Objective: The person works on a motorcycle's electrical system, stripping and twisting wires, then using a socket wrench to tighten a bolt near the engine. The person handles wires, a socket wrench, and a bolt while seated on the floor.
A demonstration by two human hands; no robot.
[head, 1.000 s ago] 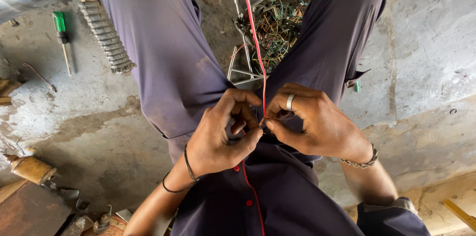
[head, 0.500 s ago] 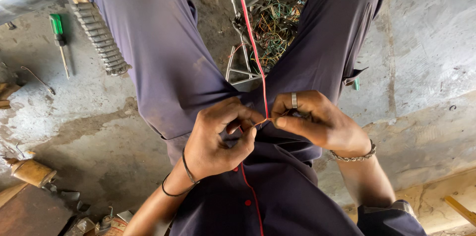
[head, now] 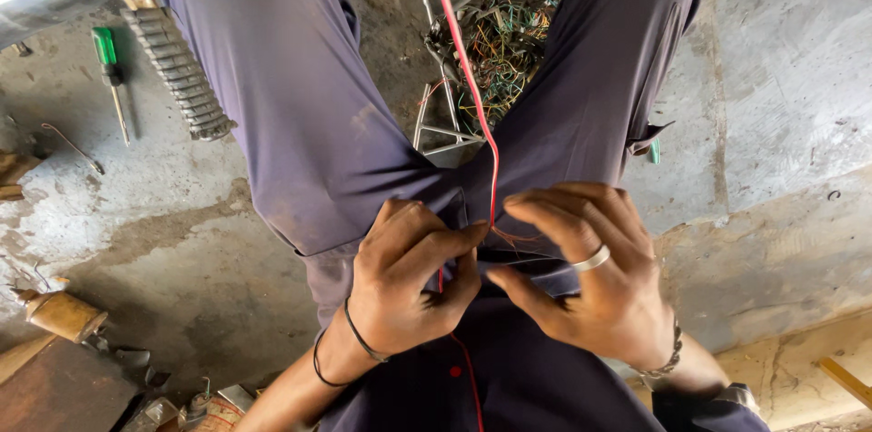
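A thin red wire (head: 472,87) runs from the top of the view down between the person's knees to the lap, where both hands meet over dark blue trousers (head: 300,123). Its lower end shows bare copper strands just beside the right fingertips. The left hand (head: 413,282) is curled narrow, thumb and forefinger pinched on the wire where it reaches the lap; black bands (head: 350,350) circle its wrist. The right hand (head: 590,282) touches the strands with its fingers half spread and thumb bent under; whether it actually grips them I cannot tell. It wears a silver ring (head: 592,258) and a beaded bracelet (head: 668,361). Between the knees, on the concrete floor (head: 781,123), lies a tangle of coloured wires (head: 509,32). To the left, a ribbed footpeg (head: 177,73) sticks out, and beyond it a green-handled screwdriver (head: 111,78) lies on the floor.
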